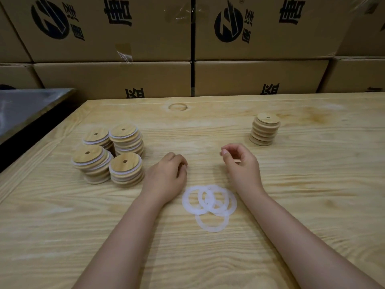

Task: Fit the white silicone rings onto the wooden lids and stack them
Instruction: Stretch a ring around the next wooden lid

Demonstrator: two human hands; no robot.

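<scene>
Several white silicone rings [209, 206] lie overlapping on the wooden table [312, 184], between my two forearms. Four stacks of wooden lids with white rings fitted [108, 155] stand at the left. One stack of bare wooden lids [265, 129] stands at the far right. My left hand [166, 176] hovers just right of the ringed stacks with fingers loosely curled, holding nothing. My right hand [241, 161] is raised over the table beyond the rings, fingers loosely curled, nothing visible in it.
Stacked cardboard boxes [191, 44] form a wall behind the table. A dark metal surface [27, 107] lies beyond the table's left edge.
</scene>
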